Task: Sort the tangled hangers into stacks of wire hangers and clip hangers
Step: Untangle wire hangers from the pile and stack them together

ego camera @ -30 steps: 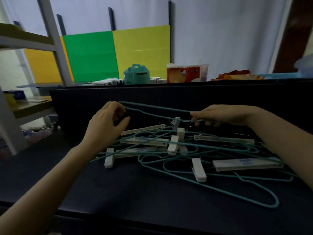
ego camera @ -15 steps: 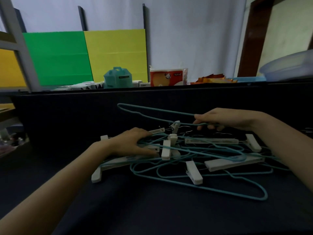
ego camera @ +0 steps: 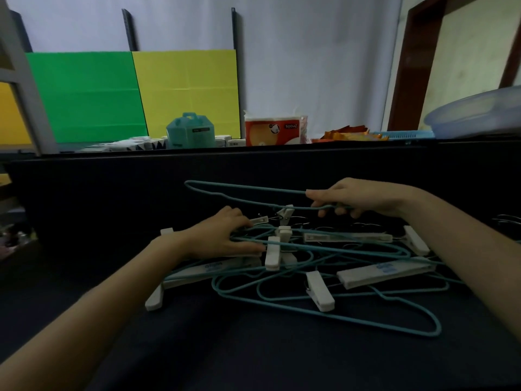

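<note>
A tangled pile of teal wire hangers (ego camera: 324,311) and white clip hangers (ego camera: 386,273) lies on the dark table (ego camera: 253,356). One teal wire hanger (ego camera: 239,193) is lifted above the pile, and my right hand (ego camera: 355,197) grips its lower wire on the right side. My left hand (ego camera: 222,235) rests flat on the left part of the pile, its fingers pressing on teal wires and a white clip hanger bar (ego camera: 214,270). Loose white clips (ego camera: 320,290) stick out of the tangle.
A dark raised panel (ego camera: 141,187) stands right behind the pile. On the ledge beyond it are a teal container (ego camera: 190,131), a red and white tissue pack (ego camera: 275,129), orange wrappers (ego camera: 346,134), a blue basket (ego camera: 406,134) and a clear tub (ego camera: 479,111). A shelf frame (ego camera: 25,80) stands at left.
My left hand let go of the raised hanger's left end and came down onto the pile. My right hand keeps its grip on the raised hanger. My view has swung to the right.
</note>
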`<state>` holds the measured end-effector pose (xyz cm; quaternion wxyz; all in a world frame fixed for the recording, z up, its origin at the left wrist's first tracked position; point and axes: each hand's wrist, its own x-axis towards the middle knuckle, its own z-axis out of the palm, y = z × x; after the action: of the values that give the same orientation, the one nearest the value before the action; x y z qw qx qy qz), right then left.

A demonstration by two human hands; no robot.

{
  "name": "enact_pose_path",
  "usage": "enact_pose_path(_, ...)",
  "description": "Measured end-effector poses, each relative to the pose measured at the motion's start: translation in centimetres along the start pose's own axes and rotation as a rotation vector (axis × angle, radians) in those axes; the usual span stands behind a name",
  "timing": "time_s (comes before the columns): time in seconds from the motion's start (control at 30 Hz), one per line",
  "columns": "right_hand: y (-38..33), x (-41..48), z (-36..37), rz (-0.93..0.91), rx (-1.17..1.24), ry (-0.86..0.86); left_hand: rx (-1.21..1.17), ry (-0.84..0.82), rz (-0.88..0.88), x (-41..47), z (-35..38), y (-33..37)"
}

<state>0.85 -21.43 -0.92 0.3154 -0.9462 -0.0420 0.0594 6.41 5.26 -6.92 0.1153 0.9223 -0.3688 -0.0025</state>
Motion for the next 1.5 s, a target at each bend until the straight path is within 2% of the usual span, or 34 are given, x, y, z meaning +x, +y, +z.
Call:
enact_pose_path(0.3, -2.7, 0.8, -0.2, 0.101, 0.022, -0.011, 0.033, -0.056, -0.051, -0.2, 0.2, 0.9)
enact_pose_path(0.53, -3.6, 0.8, -0.9, 0.189, 0.026, -0.027, 0.05, -0.003, -0.034, -0.5, 0.4, 1.0)
enact_pose_path(0.8, -5.9, 0.1, -2.9, 0.174, -0.116, -0.032, 0.184, 0.074, 0.005, -0.6, 0.6, 1.0)
enact_pose_path(1.13, -8.2, 0.3, -3.4, 0.189, -0.242, -0.061, 0.171, 0.071, -0.016, -0.3, 1.0, 1.7)
enact_pose_path(1.3, -7.8, 0.5, -2.6, 0.135, -0.471, -0.026, 0.142, 0.058, -0.044, -0.1, 1.1, 1.8)
enact_pose_path(1.5, -6.3, 0.2, -2.8, 0.042, -0.534, 0.033, 0.156, 0.125, -0.017, -0.3, 1.2, 1.8)
